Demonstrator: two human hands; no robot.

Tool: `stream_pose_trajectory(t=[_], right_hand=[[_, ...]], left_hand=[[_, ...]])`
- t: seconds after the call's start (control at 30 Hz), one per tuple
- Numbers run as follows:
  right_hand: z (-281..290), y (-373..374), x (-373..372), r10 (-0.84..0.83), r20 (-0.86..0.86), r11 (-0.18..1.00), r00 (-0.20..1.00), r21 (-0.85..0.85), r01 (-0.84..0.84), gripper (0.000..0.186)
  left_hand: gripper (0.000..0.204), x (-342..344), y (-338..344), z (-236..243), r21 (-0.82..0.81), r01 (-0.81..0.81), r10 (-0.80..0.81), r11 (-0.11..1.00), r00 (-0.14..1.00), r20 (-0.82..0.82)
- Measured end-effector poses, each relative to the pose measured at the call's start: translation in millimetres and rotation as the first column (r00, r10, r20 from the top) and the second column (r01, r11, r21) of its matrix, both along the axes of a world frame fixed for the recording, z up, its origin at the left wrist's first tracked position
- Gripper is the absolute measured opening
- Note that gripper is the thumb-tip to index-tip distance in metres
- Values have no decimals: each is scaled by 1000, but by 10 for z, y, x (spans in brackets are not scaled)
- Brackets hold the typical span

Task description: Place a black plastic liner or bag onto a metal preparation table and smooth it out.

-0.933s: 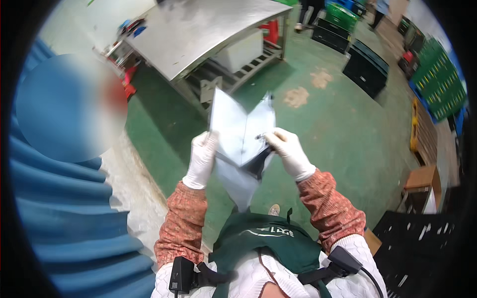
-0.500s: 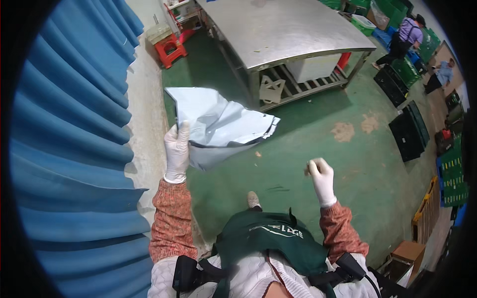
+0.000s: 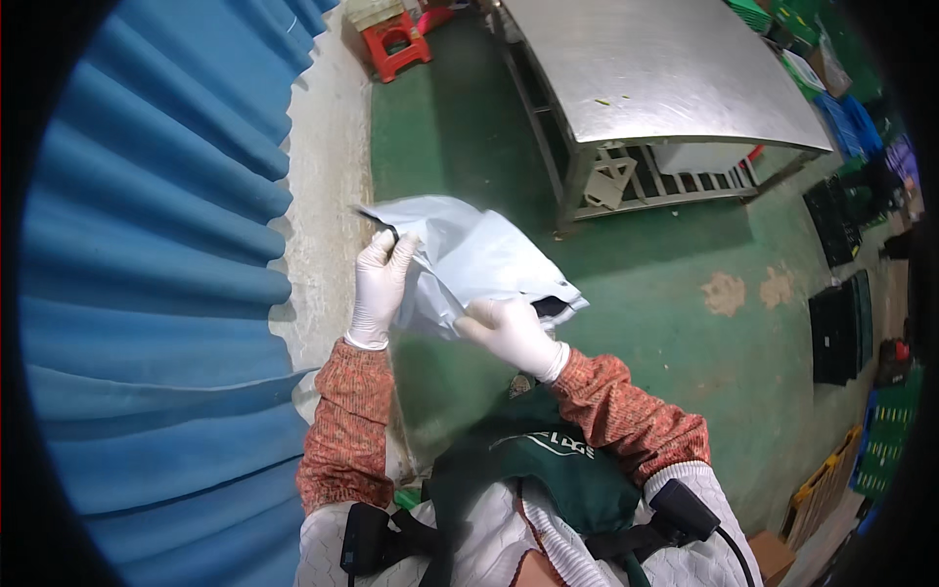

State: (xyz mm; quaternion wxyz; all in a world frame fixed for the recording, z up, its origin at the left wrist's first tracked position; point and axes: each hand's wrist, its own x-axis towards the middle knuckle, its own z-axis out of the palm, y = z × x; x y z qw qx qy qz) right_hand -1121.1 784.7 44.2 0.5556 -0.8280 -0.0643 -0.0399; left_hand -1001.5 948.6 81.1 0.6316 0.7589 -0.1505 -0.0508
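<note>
A pale grey plastic bag (image 3: 474, 249) with a dark inside showing at its edges is held out in front of me, crumpled and spread sideways. My left hand (image 3: 386, 274), in a white glove, pinches its upper left edge. My right hand (image 3: 504, 328), gloved the same way, is closed on the lower middle of the bag, where its fingertips are partly hidden in a fold.
Blue curtain (image 3: 147, 264) and a low pale wall (image 3: 323, 147) run along my left. A red stool (image 3: 396, 49) is beyond. A steel table (image 3: 665, 68) stands ahead; dark crates (image 3: 836, 333), green crates (image 3: 880, 440) and a wooden pallet (image 3: 822, 484) are on my right.
My right hand has come back leftward from beside the bag and now grips it. My left hand still holds the edge. The view has swung left toward the curtain and wall.
</note>
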Motion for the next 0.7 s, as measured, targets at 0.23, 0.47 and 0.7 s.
stream_pose_trajectory(t=[0.23,0.47,0.7], right_hand=[[-108,-429,654,38,-347,886,937,445,129,31],[54,-600,1249,143,-162,988,976,79,-131,55],[-985,-625,1195,115,-470,894,875,-335,-298,45]], left_hand=[[23,365,-164,7,-106,100,-121,989,967,-222],[34,733,-344,54,-375,-132,-10,918,935,-354],[46,1523,173,365,-706,-334,154,625,939,-307]])
